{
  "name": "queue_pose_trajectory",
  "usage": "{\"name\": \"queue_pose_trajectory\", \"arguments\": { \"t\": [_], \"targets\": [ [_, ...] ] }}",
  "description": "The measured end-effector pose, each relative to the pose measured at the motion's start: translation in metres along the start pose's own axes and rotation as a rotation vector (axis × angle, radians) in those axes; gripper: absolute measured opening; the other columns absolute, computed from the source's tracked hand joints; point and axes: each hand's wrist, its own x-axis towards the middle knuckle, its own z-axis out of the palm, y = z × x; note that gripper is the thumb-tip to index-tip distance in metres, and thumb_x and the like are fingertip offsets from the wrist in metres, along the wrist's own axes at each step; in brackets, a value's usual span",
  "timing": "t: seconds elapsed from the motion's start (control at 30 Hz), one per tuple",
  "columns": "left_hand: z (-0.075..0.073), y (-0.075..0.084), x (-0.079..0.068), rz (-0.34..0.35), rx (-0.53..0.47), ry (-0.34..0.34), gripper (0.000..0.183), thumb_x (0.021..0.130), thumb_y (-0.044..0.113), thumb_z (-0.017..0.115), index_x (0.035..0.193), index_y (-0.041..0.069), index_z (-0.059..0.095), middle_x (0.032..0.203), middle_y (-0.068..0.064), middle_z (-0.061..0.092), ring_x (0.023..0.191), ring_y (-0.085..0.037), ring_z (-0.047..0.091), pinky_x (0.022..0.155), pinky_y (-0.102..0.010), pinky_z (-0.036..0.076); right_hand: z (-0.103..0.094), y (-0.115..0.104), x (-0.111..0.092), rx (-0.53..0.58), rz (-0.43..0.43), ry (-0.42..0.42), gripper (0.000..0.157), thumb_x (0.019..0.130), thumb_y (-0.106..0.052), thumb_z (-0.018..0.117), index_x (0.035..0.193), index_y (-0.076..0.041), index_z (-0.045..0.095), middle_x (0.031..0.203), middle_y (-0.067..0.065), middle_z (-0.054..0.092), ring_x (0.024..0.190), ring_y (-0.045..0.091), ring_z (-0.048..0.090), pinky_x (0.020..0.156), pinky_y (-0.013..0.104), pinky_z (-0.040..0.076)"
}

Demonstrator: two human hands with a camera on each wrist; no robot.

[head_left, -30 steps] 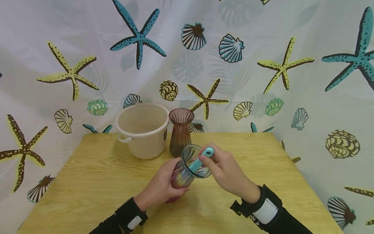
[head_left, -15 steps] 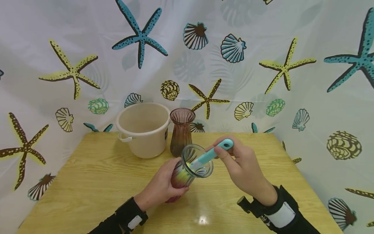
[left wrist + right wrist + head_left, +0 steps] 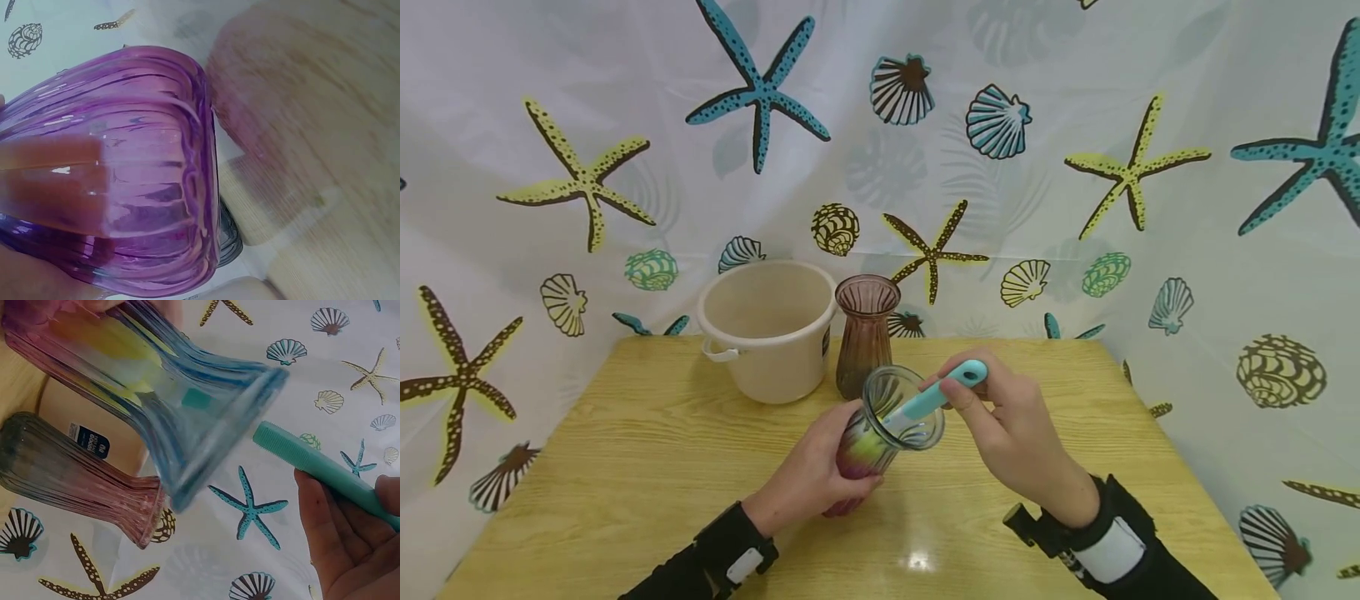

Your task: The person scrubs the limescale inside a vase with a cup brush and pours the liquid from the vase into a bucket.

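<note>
Multicol. glass vase is gripped in L hand — fingers curled round its lower body, thumb on the near side, closed only as far as the glass allows. It's tilted, base near-left, mouth leaned right; purple-pink is seen at the base, yellow mid-body, blue-grey at the rim.

Teal-handled tool is pinched in R hand: handle held btwn thumb and fingers w/ no gap left, holed end showing just above the thumb. Its pale lower part is pointed down-left into the vase mouth; whether the glass is touched by it can't be told. R fingertips are seen outside the mouth, just beside the rim.

Far-left, cream bucket and brownish-pink vase are stood upright on wood-grain table — the latter immed. right of the former. Black wrist strap is worn on the L arm.
</note>
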Motion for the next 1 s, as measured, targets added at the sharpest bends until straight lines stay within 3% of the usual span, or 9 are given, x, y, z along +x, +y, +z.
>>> {"name": "queue_pose_trajectory", "arguments": {
  "t": [0.27,0.37,0.53,0.73,1.0],
  "targets": [
    [0.0,0.001,0.0,0.023,-0.005,-0.014,0.087,0.07,0.044,0.08,0.141,0.03,0.031,0.126,0.009,0.043,0.11,-0.008,0.041,0.088,-0.042,0.048,0.021,-0.002,0.0,0.011,0.102,-0.104,0.012,0.091,0.012,0.053,0.097,0.002,0.055,0.088,0.015,0.066,0.081,0.021,0.065,0.062,0.042,0.057],
    [-0.001,0.001,0.0,0.021,-0.037,-0.005,0.087,0.07,0.04,0.081,0.14,0.034,0.031,0.124,0.012,0.043,0.109,-0.006,0.042,0.088,-0.041,0.047,0.024,0.001,-0.001,0.019,0.125,-0.108,0.013,0.091,0.012,0.052,0.098,0.001,0.056,0.088,0.016,0.066,0.075,0.021,0.064,0.057,0.038,0.055],
    [-0.001,0.001,-0.002,0.026,-0.012,-0.005,0.087,0.07,0.041,0.081,0.14,0.031,0.031,0.125,0.011,0.043,0.11,-0.007,0.04,0.088,-0.041,0.047,0.024,0.002,-0.002,0.054,0.152,-0.051,0.012,0.091,0.014,0.051,0.096,0.004,0.056,0.088,0.017,0.068,0.07,0.021,0.062,0.059,0.036,0.057],
    [-0.002,0.0,-0.002,-0.004,-0.014,-0.002,0.087,0.07,0.047,0.079,0.14,0.028,0.032,0.126,0.008,0.043,0.109,-0.009,0.041,0.086,-0.042,0.048,0.015,-0.005,0.002,0.172,0.123,0.036,0.011,0.091,0.018,0.046,0.097,0.012,0.053,0.091,0.023,0.067,0.079,0.03,0.065,0.066,0.039,0.058],
    [-0.002,-0.002,-0.004,-0.034,-0.043,0.013,0.087,0.068,0.04,0.083,0.138,0.028,0.033,0.122,0.009,0.044,0.106,-0.007,0.044,0.086,-0.041,0.048,-0.006,0.0,0.0,0.271,0.082,0.105,0.014,0.094,0.013,0.046,0.103,0.008,0.056,0.094,0.025,0.066,0.08,0.032,0.064,0.069,0.033,0.058]
  ]
}}
